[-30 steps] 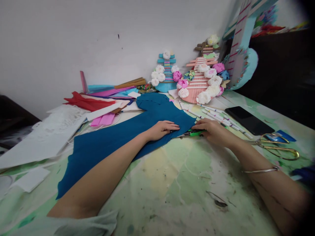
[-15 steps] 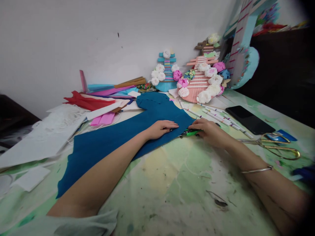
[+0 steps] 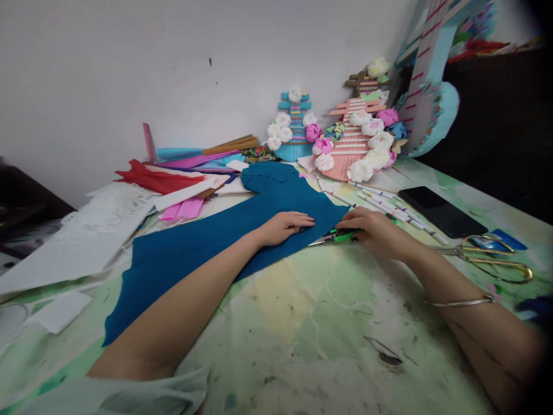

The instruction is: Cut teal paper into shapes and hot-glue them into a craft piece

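A large sheet of deep blue crepe paper [image 3: 190,248] lies across the table, its edges uneven. My left hand [image 3: 287,226] rests flat on it near its right part, fingers stretched out and pressing it down. At the sheet's right corner my right hand [image 3: 371,230] is closed around a pair of small green-handled scissors [image 3: 343,236]. Their thin silver blades point left along the paper's near edge, and the fingers cover most of the handles. The right fingertips also touch the paper's corner.
White paper sticks [image 3: 397,210], a black phone [image 3: 440,211] and gold-handled scissors [image 3: 496,259] lie to the right. Flower-decorated pink [image 3: 345,153] and blue [image 3: 298,135] instrument-shaped crafts lean on the wall. Red paper [image 3: 159,177] and white sheets [image 3: 82,242] lie left.
My right hand has shifted slightly right with the scissors, and more of their silver blade shows beside the paper's edge. My left hand stays flat on the paper.
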The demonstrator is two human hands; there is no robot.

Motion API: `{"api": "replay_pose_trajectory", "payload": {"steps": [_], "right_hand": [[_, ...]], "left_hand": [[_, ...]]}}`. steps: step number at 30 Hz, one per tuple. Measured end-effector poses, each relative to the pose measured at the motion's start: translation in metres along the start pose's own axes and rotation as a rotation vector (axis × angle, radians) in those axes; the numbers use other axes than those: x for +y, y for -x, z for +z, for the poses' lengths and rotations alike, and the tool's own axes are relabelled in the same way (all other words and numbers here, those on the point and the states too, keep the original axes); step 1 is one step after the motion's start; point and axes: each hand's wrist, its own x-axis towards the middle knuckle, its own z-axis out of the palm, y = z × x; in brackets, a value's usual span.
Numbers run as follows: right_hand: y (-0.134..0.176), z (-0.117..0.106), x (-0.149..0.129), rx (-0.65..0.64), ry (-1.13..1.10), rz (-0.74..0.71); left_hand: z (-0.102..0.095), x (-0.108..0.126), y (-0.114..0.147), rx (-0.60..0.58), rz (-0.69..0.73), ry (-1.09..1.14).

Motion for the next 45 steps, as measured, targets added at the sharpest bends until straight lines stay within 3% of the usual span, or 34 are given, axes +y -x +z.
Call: {"api": "replay_pose_trajectory", "payload": {"steps": [6,15,28,39,45], "right_hand": [[0.000,0.001,0.000,0.007,0.006,0.040],[-0.008,0.015,-0.018,0.029,-0.046,-0.031],[-0.002,0.002,-0.003,0.005,-0.026,0.011],[-0.010,0.016,-0.026,0.015,-0.052,-0.055],[-0.007,0.008,-0.022,-0.005,-0.057,-0.024]], "left_hand": [[0.000,0.000,0.000,0.000,-0.001,0.015],[0.000,0.000,0.000,-0.002,-0.019,0.003],[0.000,0.001,0.000,-0.004,-0.034,0.030],[0.000,-0.001,0.000,-0.007,-0.029,0.028],[0.000,-0.002,-0.001,-0.004,-0.032,0.026]]}}
